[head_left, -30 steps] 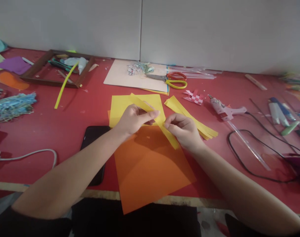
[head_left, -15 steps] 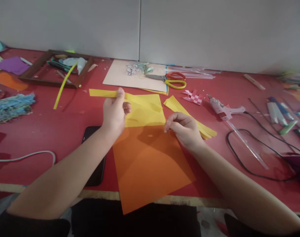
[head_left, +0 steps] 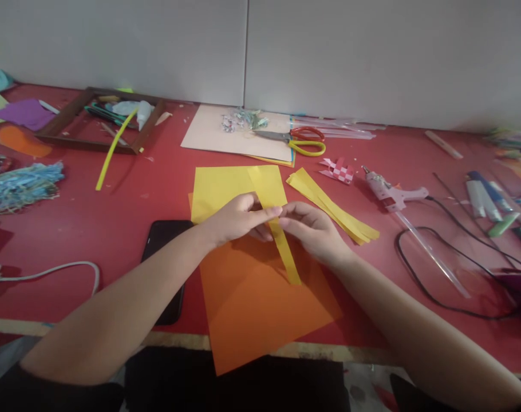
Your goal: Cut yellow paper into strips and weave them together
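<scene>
A yellow paper strip (head_left: 288, 260) slants across the space between my hands. My left hand (head_left: 243, 216) pinches it near the middle, thumb on top and fingers underneath. Touching the strip's right edge at the same spot, my right hand (head_left: 314, 229) has thumb and fingertips closed together. Below lie a yellow paper sheet (head_left: 220, 186) and, partly under it, an orange sheet (head_left: 252, 309) that hangs over the table's front edge. A fanned bundle of yellow strips (head_left: 333, 209) rests just beyond my right hand.
Left of the sheets lie a black phone (head_left: 166, 246) and a white cable (head_left: 58, 268). Scissors (head_left: 303, 140) rest on stacked paper at the back. A pink glue gun (head_left: 391, 191) with its black cord is on the right. A brown tray (head_left: 99, 146) stands back left.
My left hand has moved right and down, swinging the strip from sideways to a steep slant beside my right hand. My right hand has barely moved and now touches the strip.
</scene>
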Tool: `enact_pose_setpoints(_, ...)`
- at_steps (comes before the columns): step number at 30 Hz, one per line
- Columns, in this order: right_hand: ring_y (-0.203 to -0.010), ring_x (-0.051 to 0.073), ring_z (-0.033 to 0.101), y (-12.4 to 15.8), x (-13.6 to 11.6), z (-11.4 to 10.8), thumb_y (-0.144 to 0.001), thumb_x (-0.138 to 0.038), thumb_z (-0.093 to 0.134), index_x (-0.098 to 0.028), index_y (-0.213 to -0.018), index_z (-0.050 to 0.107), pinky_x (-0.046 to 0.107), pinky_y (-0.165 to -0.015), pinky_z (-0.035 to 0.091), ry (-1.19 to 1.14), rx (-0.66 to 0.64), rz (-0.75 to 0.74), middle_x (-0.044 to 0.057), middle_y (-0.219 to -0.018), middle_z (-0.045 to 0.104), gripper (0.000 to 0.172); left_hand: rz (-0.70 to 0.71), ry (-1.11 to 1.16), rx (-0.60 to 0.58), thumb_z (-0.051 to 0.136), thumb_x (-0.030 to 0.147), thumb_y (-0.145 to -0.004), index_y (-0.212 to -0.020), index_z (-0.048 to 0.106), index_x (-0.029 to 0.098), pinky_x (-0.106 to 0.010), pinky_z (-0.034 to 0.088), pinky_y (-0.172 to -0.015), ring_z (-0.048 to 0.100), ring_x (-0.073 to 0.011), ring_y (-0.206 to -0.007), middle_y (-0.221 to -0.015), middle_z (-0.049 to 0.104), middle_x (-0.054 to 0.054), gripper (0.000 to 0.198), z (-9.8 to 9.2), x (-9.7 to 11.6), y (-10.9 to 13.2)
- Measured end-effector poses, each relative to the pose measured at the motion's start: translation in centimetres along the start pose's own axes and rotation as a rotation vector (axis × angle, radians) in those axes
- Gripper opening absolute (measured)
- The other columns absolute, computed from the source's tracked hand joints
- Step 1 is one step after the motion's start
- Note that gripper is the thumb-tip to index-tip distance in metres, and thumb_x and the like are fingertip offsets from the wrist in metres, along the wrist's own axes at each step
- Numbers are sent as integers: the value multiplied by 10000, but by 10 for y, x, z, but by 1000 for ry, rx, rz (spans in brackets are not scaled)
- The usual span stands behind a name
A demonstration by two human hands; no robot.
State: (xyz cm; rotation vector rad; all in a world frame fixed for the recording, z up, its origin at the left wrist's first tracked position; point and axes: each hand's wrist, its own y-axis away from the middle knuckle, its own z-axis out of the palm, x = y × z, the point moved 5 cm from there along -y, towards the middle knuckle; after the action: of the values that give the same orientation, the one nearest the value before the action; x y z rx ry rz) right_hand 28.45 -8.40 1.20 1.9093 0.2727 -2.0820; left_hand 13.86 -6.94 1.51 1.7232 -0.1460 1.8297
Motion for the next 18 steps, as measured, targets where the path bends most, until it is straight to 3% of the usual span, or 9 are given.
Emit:
enact_pose_setpoints(3,-637,120,591,2,2,2,-793,-357,757,-207,-845,628,275,-622,481,6,-35,40,-16,-741,631,205,116,-27,-4,729,444,-794,-935,570,155,-251,551,-562,636,-106,-602,-843,644,-32,358,-1,8,2)
enact_pose_setpoints(10,-527,98,584,0,2,-3,-796,-387,753,-205,-855,630,252,-541,504,-196,-13,64,-39,-676,602,227,395,147,78,657,279,-839,-1216,556,238,-232,530,-607,644,-132,-811,-1255,626,-67,393,-12,26,6)
enact_pose_setpoints(18,-543,95,581,1,0,0,-783,-354,769,-198,-854,652,235,-530,518,-231,-16,64,-38,-660,598,207,553,116,205,621,202,-821,-1233,549,241,-213,490,-562,653,-132,-781,-1113,712,-52,420,-22,27,4)
